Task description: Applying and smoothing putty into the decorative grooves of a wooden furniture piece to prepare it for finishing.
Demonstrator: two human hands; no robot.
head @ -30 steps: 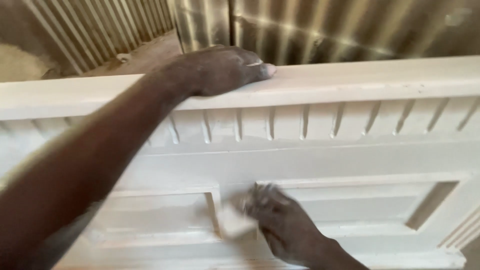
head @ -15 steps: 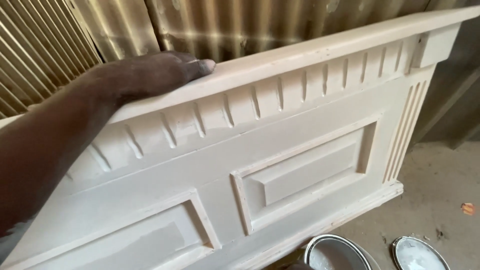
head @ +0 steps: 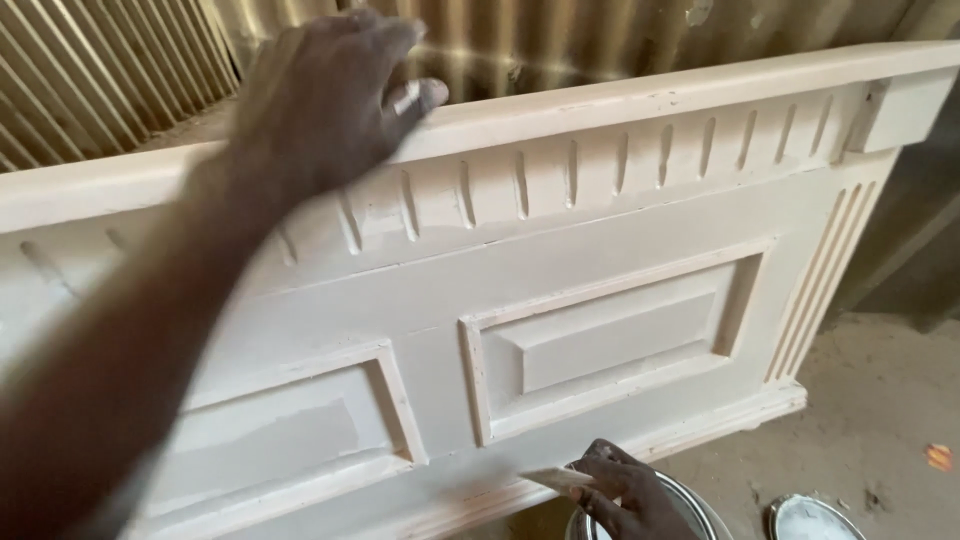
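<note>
1. Near the bottom edge, the right hand point(head: 630, 495) pinches a thin pale blade point(head: 560, 478), seemingly a scraper, over a round metal tin point(head: 700, 505); its contents are hidden.
2. Right of it on the dirt floor point(head: 880, 400) lies a round lid point(head: 805, 520), beside open bare ground.
3. Far left, the blurred left hand point(head: 330, 100) rests fingers spread, holding nothing, on the top rail of the white carved panel point(head: 600, 230).
4. Behind the panel stands a corrugated metal wall point(head: 100, 70).

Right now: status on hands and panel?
Left hand blurred, at top rail of cream carved panel. Right hand holds pale flat tool over open can. Lid on floor.
</note>
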